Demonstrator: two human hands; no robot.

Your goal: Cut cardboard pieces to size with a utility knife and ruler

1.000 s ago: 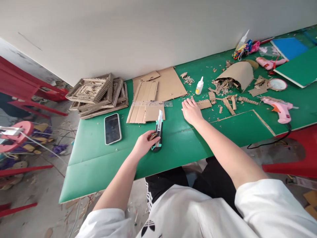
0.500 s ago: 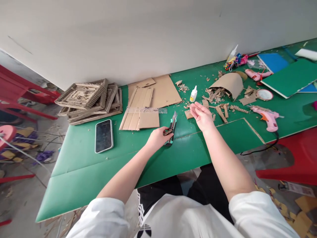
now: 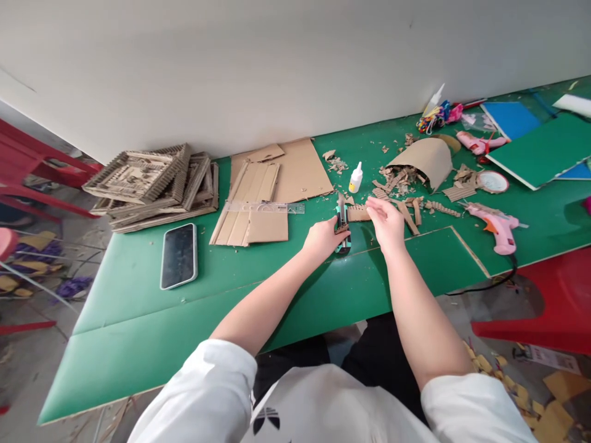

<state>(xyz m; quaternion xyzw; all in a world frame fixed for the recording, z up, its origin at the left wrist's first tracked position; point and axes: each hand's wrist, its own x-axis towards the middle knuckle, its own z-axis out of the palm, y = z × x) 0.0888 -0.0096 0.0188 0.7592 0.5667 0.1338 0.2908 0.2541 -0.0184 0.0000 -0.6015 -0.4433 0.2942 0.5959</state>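
Note:
My left hand (image 3: 327,238) is closed around a teal-and-black utility knife (image 3: 343,231), its blade end pointing away from me. A small brown bit shows near the thumb, too small to name. My right hand (image 3: 386,223) is held with the palm turned inward and its fingers drawn together. Its fingertips are at the right end of a short corrugated cardboard strip (image 3: 358,213); whether they grip it or something smaller is hidden. Just behind the strip stands a white glue bottle (image 3: 355,178) with a pointed nozzle.
To the left are stacked corrugated cardboard frames (image 3: 138,178), a phone (image 3: 179,255), cardboard sheets (image 3: 268,226) and a clear ruler (image 3: 265,208). On the right lie a curved cardboard piece (image 3: 427,157) over scraps, a tape roll (image 3: 492,180), a pink glue gun (image 3: 496,226) and green boards (image 3: 545,151).
My left hand has moved right with the utility knife, up to the corrugated strip. My right hand has gone from a stretched, upturned palm to gathered fingers. The view has shifted slightly.

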